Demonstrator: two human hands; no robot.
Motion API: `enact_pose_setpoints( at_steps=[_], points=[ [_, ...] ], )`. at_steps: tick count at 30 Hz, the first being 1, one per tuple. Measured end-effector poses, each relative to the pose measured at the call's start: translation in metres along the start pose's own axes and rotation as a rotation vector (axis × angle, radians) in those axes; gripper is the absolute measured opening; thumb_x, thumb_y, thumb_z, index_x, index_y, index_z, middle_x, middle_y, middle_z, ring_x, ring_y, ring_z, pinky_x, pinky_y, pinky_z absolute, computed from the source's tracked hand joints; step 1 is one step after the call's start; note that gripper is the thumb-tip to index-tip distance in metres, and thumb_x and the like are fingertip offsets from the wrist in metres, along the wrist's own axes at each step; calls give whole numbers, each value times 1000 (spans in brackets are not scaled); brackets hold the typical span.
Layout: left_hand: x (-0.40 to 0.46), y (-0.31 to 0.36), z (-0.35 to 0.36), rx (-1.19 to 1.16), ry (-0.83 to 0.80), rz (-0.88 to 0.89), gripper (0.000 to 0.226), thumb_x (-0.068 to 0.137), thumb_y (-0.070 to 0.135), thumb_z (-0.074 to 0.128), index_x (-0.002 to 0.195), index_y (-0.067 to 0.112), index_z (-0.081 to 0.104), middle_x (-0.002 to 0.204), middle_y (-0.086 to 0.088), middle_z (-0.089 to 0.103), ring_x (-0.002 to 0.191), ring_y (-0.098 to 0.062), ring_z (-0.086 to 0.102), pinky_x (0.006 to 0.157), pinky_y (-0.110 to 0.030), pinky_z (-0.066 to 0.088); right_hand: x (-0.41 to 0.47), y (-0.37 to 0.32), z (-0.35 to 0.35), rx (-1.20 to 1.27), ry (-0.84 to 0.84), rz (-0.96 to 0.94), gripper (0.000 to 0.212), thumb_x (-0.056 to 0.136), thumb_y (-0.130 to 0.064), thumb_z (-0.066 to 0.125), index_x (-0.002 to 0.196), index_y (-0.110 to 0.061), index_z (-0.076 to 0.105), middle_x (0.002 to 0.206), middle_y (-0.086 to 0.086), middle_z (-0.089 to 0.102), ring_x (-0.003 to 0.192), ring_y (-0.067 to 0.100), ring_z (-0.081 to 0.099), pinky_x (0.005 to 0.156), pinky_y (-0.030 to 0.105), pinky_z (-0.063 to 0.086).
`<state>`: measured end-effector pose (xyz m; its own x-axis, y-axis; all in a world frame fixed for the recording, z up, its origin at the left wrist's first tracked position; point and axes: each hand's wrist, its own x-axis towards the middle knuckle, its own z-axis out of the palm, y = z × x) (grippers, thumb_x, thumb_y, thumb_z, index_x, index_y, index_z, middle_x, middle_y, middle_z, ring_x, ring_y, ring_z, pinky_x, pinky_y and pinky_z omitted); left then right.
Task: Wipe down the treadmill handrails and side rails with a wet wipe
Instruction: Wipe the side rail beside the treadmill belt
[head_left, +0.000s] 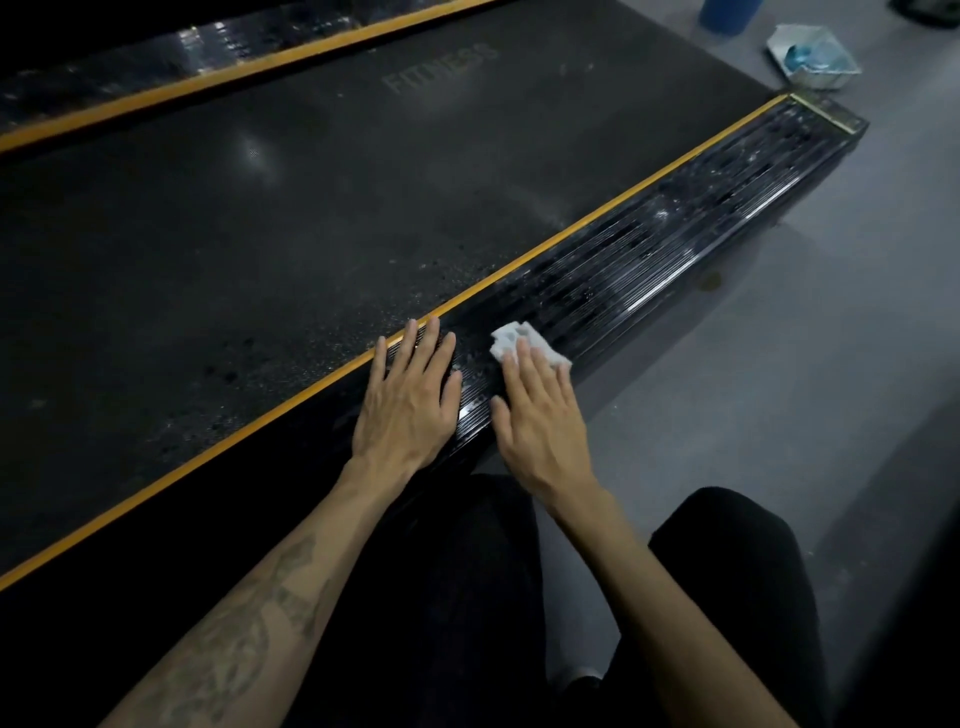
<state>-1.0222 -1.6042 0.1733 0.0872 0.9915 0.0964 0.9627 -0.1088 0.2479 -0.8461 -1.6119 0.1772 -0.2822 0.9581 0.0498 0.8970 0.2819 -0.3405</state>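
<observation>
Wipe (524, 345), 1, pinned on side rail (649, 270) under flat right hand (540, 421); left hand (408, 395) flat, empty.

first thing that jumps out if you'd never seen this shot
Two bare hands lie flat on the near black side rail: the right hand presses a white wet wipe, the left hand rests empty beside it. An orange stripe edges the dark treadmill belt.
</observation>
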Motion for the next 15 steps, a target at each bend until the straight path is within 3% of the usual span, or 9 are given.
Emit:
enact_pose_setpoints(
  at_steps=[4,9,15],
  points=[
    [1,0,1,-17,5,36,63,105,44,22,159,15,34,170,-4,21,158,-18,8,129,-48,8,7,8,-2,-34,-30,-70,65,102,-42,21,160,-14,30,168,6,21,157,21,15,127,40,-2],
    [0,0,2,14,-23,18,61,107,46,23,161,19,27,171,-1,13,159,-16,2,129,-46,2,17,31,-9,-45,-10,34,65,104,-41,20,163,-13,20,171,7,10,158,20,4,125,34,-13],
    [2,2,1,7,-21,0,66,104,49,13,162,20,26,171,-1,13,159,-16,2,129,-47,3,-9,6,4,24,10,-51,62,102,-37,25,159,-14,32,168,6,22,157,22,14,128,43,4]
  ],
)
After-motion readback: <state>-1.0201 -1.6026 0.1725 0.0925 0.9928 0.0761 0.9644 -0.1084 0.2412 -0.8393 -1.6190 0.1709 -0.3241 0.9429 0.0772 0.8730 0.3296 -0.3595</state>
